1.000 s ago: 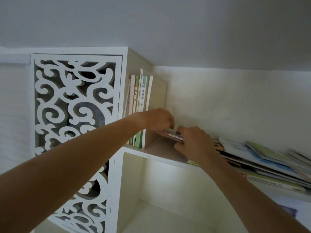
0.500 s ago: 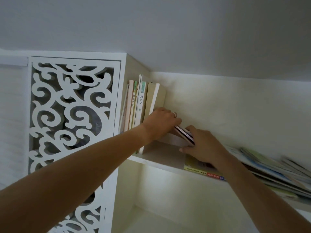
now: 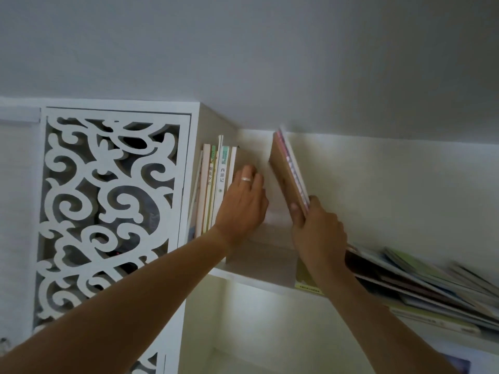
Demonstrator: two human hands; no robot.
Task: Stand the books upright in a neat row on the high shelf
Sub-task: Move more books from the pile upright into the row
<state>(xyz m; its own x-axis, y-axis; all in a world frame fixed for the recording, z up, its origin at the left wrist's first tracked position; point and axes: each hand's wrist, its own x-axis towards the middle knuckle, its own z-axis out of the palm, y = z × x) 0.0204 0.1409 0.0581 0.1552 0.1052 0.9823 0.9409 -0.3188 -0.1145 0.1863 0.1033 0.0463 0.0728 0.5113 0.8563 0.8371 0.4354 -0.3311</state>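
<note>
The thin book [image 3: 290,171] I am raising stands on its lower edge on the high shelf [image 3: 259,261], its long axis running up and leaning left, its top corner close under the ceiling. It sits apart from the upright row [image 3: 216,184], with an open gap of bare shelf between them. My right hand [image 3: 317,233] pinches it low down, thumb on the brown face turned toward the row, the other fingers behind the pink-edged side where I cannot see them. So the book rises up and to the left out of my grip, and the row lies farther left again.

My left hand [image 3: 244,203] is the nearer one to the row: fingers straight, laid flat against the outermost standing book, holding nothing, only propping the row so it stays vertical.

I judge the coming move to be a slide leftward along the shelf, closing the gap until the book meets my left fingers, then straightening it. To my right, the flat pile of books [image 3: 421,287] lies slumped and fanned on the same shelf, waiting.
</note>
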